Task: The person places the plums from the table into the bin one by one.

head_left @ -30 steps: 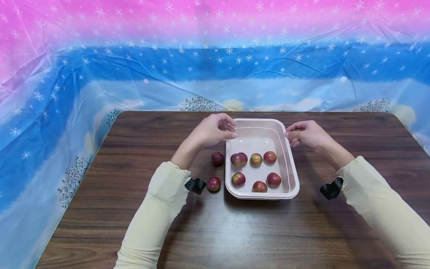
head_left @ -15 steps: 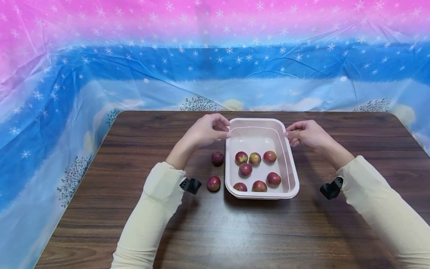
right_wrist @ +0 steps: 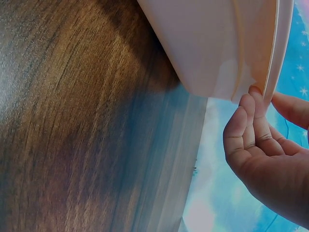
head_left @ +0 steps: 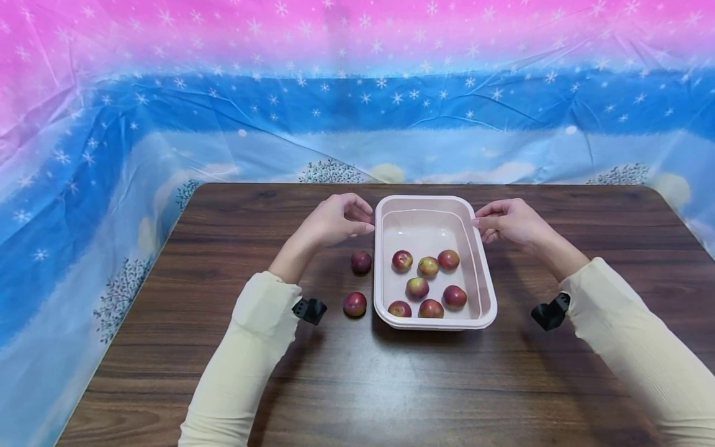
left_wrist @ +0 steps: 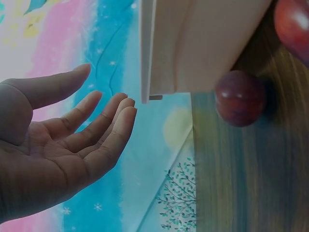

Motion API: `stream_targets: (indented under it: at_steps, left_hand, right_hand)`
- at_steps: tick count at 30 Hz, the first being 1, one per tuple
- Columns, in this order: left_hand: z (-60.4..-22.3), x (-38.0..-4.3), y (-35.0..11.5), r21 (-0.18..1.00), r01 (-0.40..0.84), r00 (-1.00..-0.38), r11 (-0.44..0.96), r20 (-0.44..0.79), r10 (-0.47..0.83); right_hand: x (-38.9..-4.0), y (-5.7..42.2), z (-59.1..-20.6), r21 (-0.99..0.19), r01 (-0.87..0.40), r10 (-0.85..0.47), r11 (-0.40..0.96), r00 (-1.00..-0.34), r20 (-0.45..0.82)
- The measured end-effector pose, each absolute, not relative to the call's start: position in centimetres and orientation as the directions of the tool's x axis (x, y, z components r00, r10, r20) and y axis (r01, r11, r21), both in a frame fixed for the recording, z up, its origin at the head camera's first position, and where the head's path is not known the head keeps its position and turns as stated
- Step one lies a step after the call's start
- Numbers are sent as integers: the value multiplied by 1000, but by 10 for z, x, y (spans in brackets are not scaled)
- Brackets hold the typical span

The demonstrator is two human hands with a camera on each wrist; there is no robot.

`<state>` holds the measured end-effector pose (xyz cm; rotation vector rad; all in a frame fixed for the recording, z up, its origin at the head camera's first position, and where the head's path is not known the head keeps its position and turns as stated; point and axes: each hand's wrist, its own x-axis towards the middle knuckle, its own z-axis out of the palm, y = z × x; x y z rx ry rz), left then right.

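Note:
A pale pink plastic basin (head_left: 410, 233) stands on the wooden table with several red and yellow plums (head_left: 417, 288) on its floor. My right hand (head_left: 514, 222) pinches the basin's right rim near the far corner, thumb above and fingers below, as the right wrist view shows. To the left of the basin is my left hand (head_left: 335, 220), its fingers loosely bent, holding nothing and apart from the rim. Two dark red plums, a farther plum (head_left: 360, 262) and a nearer plum (head_left: 354, 304), lie on the table beside the basin's left wall.
The brown wood-grain table (head_left: 357, 385) extends on all sides of the basin. Behind and to its left hangs a pink and blue cloth (head_left: 357, 105) with snowflakes and trees. A black strap mount (head_left: 310, 311) sits at the left cuff, another mount (head_left: 550, 312) at the right.
My left hand has drawn away leftward from the basin's rim. Plums on the left side of the basin have rolled apart toward the middle and near end. My right hand keeps its place.

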<state>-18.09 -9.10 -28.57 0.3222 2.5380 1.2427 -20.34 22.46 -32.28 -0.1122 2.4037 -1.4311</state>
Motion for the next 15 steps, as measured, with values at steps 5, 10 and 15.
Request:
stream_targets:
  at_steps: [5, 10, 15]
  left_hand:
    - [-293, -182, -97, 784, 61, -928, 617, -183, 325]
    - [-302, -182, -103, 778, 28, -926, 628, -216, 309]
    - [-312, -181, -107, 761, 3, -925, 649, -244, 290]
  right_hand:
    - [-204, 224, -323, -866, 106, -239, 488, -938, -250]
    - [-204, 225, -323, -866, 106, -235, 489, -940, -248]
    - [-204, 225, -323, -864, 101, -236, 493, -941, -244]
